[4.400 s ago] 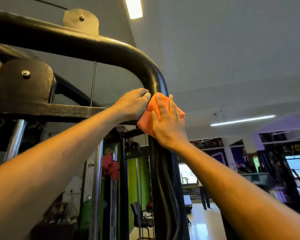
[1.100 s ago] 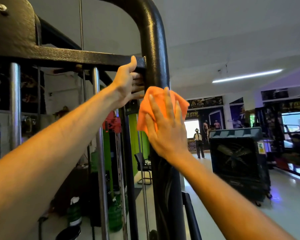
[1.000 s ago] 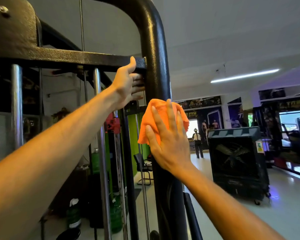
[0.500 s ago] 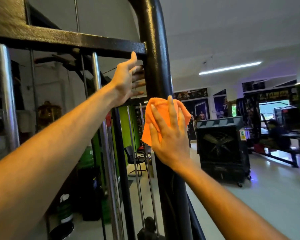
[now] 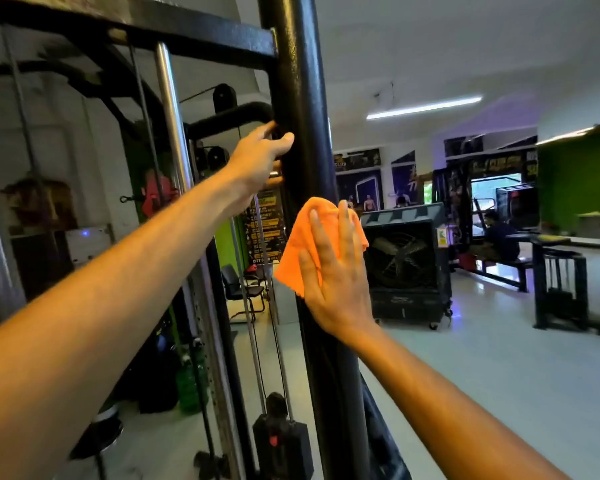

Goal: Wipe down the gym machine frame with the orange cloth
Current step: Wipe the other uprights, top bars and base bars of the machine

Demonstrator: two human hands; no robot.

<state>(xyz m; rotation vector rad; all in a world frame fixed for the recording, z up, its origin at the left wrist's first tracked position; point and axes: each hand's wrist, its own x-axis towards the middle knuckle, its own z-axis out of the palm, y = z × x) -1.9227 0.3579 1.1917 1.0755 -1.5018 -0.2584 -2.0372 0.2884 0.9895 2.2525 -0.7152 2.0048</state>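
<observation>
Both hands sit lower on the black upright post [image 5: 302,98] than half a second ago: the crossbar [image 5: 201,39] now stands well above the left hand [image 5: 257,161], which has slid down and curls its fingers and thumb around the post's left side. The right hand [image 5: 336,271] stays flat, fingers straight, pressing the orange cloth [image 5: 298,251] against the post just below and right of the left hand, the two hands apart.
</observation>
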